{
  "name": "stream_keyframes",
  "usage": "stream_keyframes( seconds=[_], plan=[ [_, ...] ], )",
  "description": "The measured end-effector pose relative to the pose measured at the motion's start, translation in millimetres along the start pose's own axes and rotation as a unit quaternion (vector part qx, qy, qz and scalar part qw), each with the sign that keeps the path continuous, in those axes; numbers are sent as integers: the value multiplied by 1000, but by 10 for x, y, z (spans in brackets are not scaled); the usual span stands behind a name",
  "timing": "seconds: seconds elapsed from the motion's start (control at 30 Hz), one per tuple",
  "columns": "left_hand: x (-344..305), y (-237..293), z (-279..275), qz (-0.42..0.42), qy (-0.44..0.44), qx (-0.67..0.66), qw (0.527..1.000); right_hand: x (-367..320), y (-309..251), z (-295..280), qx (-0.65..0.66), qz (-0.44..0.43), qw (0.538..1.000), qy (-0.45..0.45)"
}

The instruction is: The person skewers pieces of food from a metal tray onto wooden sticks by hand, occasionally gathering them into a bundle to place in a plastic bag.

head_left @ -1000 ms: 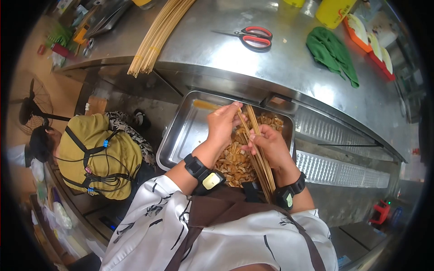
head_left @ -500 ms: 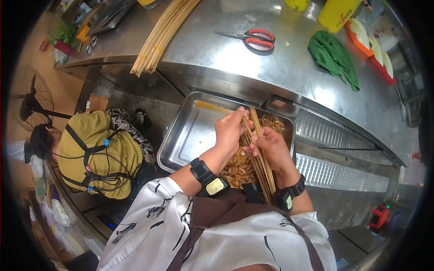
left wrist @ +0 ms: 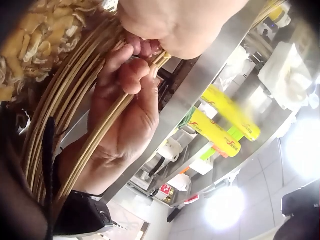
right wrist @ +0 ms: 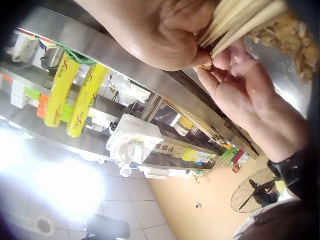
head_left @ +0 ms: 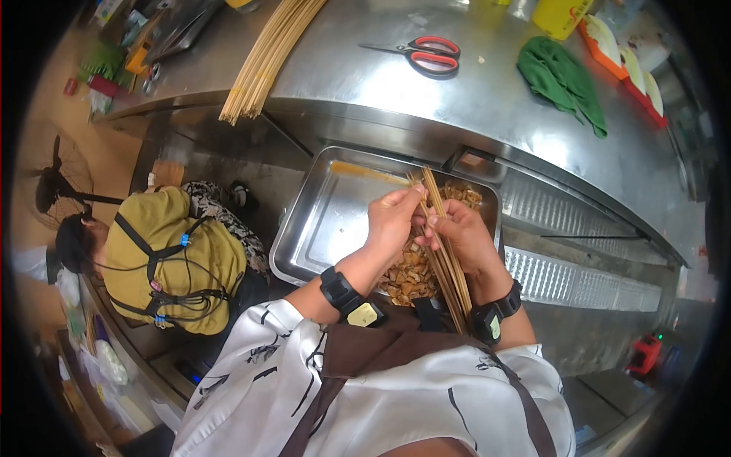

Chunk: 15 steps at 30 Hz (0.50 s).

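Observation:
My right hand (head_left: pixel 464 236) grips a bundle of thin bamboo skewers (head_left: pixel 455 293), which slants back past its wrist toward the brown apron. Two or so skewers (left wrist: pixel 95 136) stand apart from the rest, between thumb and finger in the left wrist view. Close against their tips, my left hand (head_left: pixel 392 221) has its fingers curled in a pinch on a small brown food piece (right wrist: pixel 206 65), mostly covered by the fingers. Below both hands, sliced brown food pieces (head_left: pixel 411 278) fill the right side of a steel tray (head_left: pixel 304 244); brownish liquid lies along its far edge.
Beyond the tray runs a steel counter (head_left: pixel 335 76) with red-and-black scissors (head_left: pixel 434 57), another skewer bundle (head_left: pixel 266 65), a green cloth (head_left: pixel 560 84) and a yellow container (head_left: pixel 560 15). A person in a yellow-green shirt (head_left: pixel 171 259) sits to the left, near a fan (head_left: pixel 57 183).
My left hand has come slightly right and down, closer to the right hand at the skewer tips. The right hand keeps its hold on the skewers.

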<state>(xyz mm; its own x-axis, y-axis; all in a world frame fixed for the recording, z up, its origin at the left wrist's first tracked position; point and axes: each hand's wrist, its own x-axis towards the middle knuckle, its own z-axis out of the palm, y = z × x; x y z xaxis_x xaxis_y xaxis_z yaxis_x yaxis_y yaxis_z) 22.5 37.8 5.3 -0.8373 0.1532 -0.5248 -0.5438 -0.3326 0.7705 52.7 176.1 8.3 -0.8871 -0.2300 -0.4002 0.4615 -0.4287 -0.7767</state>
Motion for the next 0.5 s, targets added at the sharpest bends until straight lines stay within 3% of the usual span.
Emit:
stream_keyframes(
  seconds=[0.33,0.4,0.47,0.5],
  plan=[
    [58,134,-27,7,-2,162,987,-83,-134,-82,-55,-6,998,13],
    [232,-18,-174,22,-16,170,985,-144,-230,-94,-146,-78,985,41],
    [350,-118,-270,138,-15,323,936,-227,-296,-80,-87,-48,995,-17],
    [220,8,-165,148,26,365,919,-267,-354,-16,-7,0,997,-72]
  ],
)
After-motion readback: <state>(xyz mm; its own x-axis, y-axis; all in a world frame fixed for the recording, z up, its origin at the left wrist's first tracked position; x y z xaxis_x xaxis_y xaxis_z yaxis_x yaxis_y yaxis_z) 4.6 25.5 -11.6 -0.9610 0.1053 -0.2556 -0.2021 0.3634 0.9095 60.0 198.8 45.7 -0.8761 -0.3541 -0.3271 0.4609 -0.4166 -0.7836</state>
